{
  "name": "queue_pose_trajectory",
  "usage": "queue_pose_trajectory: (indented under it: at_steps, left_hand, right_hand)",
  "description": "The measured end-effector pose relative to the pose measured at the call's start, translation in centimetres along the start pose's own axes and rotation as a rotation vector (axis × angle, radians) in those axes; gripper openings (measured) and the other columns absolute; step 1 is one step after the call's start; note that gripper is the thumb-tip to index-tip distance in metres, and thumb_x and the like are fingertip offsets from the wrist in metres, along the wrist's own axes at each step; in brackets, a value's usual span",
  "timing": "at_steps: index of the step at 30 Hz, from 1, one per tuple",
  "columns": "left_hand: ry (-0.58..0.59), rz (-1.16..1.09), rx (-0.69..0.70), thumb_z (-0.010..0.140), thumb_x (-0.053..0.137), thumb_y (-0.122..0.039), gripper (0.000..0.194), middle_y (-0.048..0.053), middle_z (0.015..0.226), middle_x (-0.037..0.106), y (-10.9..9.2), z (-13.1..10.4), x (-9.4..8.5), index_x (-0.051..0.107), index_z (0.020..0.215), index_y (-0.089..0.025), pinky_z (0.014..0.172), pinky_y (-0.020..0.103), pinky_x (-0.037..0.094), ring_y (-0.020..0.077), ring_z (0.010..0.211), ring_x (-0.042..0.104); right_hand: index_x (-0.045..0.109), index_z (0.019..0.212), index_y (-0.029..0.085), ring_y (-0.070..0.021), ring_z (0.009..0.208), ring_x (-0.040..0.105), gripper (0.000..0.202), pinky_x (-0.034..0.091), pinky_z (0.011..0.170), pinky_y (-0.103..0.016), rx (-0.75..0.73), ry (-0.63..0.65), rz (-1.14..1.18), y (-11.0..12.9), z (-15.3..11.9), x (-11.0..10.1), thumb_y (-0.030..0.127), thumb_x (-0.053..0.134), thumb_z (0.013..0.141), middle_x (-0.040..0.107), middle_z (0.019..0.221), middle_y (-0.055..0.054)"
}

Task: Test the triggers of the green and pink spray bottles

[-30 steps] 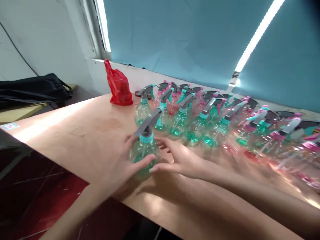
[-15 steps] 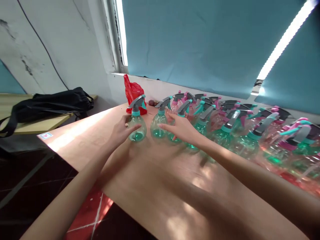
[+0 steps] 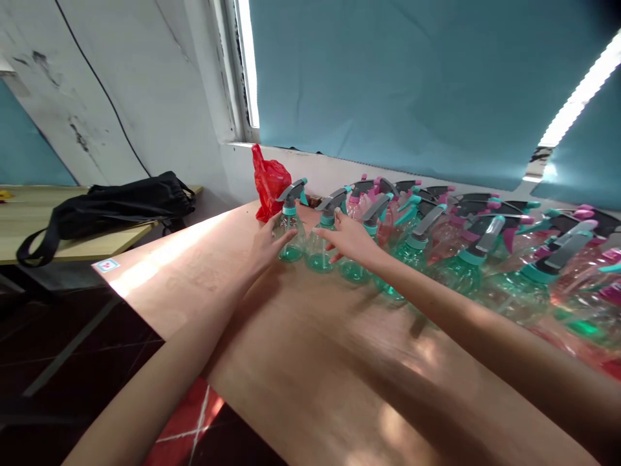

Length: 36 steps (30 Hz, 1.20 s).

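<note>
My left hand [image 3: 268, 247] curves round the leftmost spray bottle [image 3: 291, 254], thumb across its front. This bottle is clear green with a teal collar and a grey trigger head, and stands upright. My right hand [image 3: 352, 239] is round the right side of the second spray bottle [image 3: 317, 261], its thumb in front and fingertips near the neck; how firmly it grips I cannot tell. A third green spray bottle [image 3: 355, 272] stands partly behind my right hand. All three rest in a row on the tan tabletop [image 3: 291, 343], with little space between the first two.
Many more green and pink spray bottles [image 3: 458, 272] crowd the right side. A red plastic bag [image 3: 272, 181] sits at the back by the wall. At the left, a black bag [image 3: 121, 200] lies on a separate wooden table [image 3: 114, 236].
My left hand has moved the leftmost bottle right and slightly back, closer to the second one. My right hand stays at the second bottle. The view has turned slightly left.
</note>
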<state>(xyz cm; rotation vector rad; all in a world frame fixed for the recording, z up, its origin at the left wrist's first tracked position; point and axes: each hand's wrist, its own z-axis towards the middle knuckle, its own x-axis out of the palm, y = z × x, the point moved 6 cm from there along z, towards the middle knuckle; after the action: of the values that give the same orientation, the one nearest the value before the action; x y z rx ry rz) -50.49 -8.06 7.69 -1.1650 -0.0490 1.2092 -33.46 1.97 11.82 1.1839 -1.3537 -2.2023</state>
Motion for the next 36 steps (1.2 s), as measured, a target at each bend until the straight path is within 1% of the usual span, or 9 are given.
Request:
queue_pose_trajectory:
  at_steps: [6, 11, 18, 21, 25, 28, 30, 33, 36]
  left_hand:
    - [-0.043, -0.013, -0.01, 0.084, 0.066, -0.05, 0.069, 0.015, 0.14, 0.058, 0.2, -0.3, 0.0, 0.047, 0.141, -0.016, 0.101, 0.046, 0.047, 0.0318, 0.124, 0.056]
    - [-0.051, -0.014, -0.007, 0.085, 0.065, -0.051, 0.068, 0.016, 0.14, 0.058, -0.1, -0.5, -0.1, 0.049, 0.14, -0.015, 0.101, 0.046, 0.047, 0.0309, 0.121, 0.059]
    - [-0.068, 0.006, -0.002, 0.082, 0.068, -0.051, 0.076, 0.018, 0.143, 0.055, -0.7, -0.7, -0.1, 0.044, 0.144, -0.014, 0.104, 0.048, 0.044, 0.0332, 0.13, 0.053]
    - [-0.096, 0.003, -0.006, 0.084, 0.063, -0.057, 0.077, 0.019, 0.146, 0.052, -1.3, -1.3, -0.9, 0.043, 0.144, -0.014, 0.107, 0.05, 0.041, 0.0338, 0.134, 0.049]
    - [-0.168, 0.022, -0.02, 0.085, 0.057, -0.06, 0.072, 0.021, 0.148, 0.046, -2.3, -3.3, -3.2, 0.047, 0.139, -0.014, 0.11, 0.055, 0.036, 0.0363, 0.138, 0.043]
    - [-0.155, 0.042, -0.011, 0.083, 0.06, -0.06, 0.076, 0.023, 0.148, 0.045, -3.7, -5.3, -4.4, 0.045, 0.14, -0.012, 0.111, 0.057, 0.033, 0.0368, 0.138, 0.041]
    - [-0.099, 0.041, 0.01, 0.082, 0.062, -0.059, 0.076, 0.023, 0.146, 0.047, -5.3, -6.6, -4.4, 0.046, 0.139, -0.011, 0.112, 0.056, 0.033, 0.0361, 0.137, 0.043]
    - [0.065, -0.005, 0.045, 0.076, 0.07, -0.055, 0.076, 0.019, 0.141, 0.054, -8.4, -8.2, -3.0, 0.049, 0.136, -0.013, 0.108, 0.051, 0.04, 0.0337, 0.132, 0.049]
    - [0.212, -0.091, 0.068, 0.078, 0.068, -0.054, 0.069, 0.013, 0.132, 0.062, -11.9, -9.6, -0.8, 0.05, 0.134, -0.018, 0.1, 0.045, 0.049, 0.0304, 0.121, 0.059]
  right_hand:
    - [0.052, 0.127, 0.01, -0.0162, 0.06, 0.069, 0.045, 0.057, 0.038, -0.026, 0.034, -0.034, 0.018, -0.4, 1.4, 0.3, 0.035, 0.063, 0.092, 0.059, 0.125, -0.022]
    - [0.051, 0.122, 0.01, -0.0118, 0.051, 0.066, 0.033, 0.055, 0.037, -0.023, 0.043, -0.038, 0.001, -0.7, 2.1, 0.5, 0.029, 0.059, 0.096, 0.062, 0.119, -0.019]
    - [0.049, 0.122, 0.011, -0.0098, 0.042, 0.063, 0.03, 0.053, 0.036, -0.023, 0.046, -0.016, -0.049, -0.8, 2.3, 0.5, 0.026, 0.058, 0.096, 0.067, 0.115, -0.017]
    - [0.051, 0.121, 0.012, -0.0117, 0.047, 0.065, 0.031, 0.051, 0.038, -0.024, 0.038, 0.002, -0.094, -0.8, 2.3, 0.5, 0.029, 0.059, 0.096, 0.068, 0.112, -0.016]
    - [0.056, 0.117, 0.014, -0.0149, 0.052, 0.066, 0.032, 0.05, 0.046, -0.026, 0.005, 0.03, -0.177, -0.2, 1.5, 0.3, 0.034, 0.064, 0.093, 0.071, 0.099, -0.012]
    - [0.06, 0.113, 0.015, -0.0154, 0.051, 0.064, 0.032, 0.05, 0.058, -0.031, -0.039, 0.061, -0.216, 0.6, -0.3, 0.3, 0.038, 0.065, 0.091, 0.072, 0.093, -0.009]
    - [0.061, 0.112, 0.016, -0.0162, 0.053, 0.064, 0.033, 0.049, 0.062, -0.032, -0.081, 0.098, -0.222, 1.3, -2.1, 0.3, 0.041, 0.064, 0.09, 0.072, 0.09, -0.007]
    - [0.066, 0.109, 0.02, -0.0189, 0.066, 0.066, 0.035, 0.047, 0.068, -0.032, -0.158, 0.157, -0.218, 2.1, -5.5, -0.1, 0.046, 0.068, 0.086, 0.07, 0.083, -0.003]
    - [0.07, 0.1, 0.023, -0.0178, 0.071, 0.064, 0.024, 0.043, 0.066, -0.028, -0.216, 0.204, -0.214, 2.4, -9.0, -1.3, 0.042, 0.067, 0.086, 0.069, 0.079, 0.0]
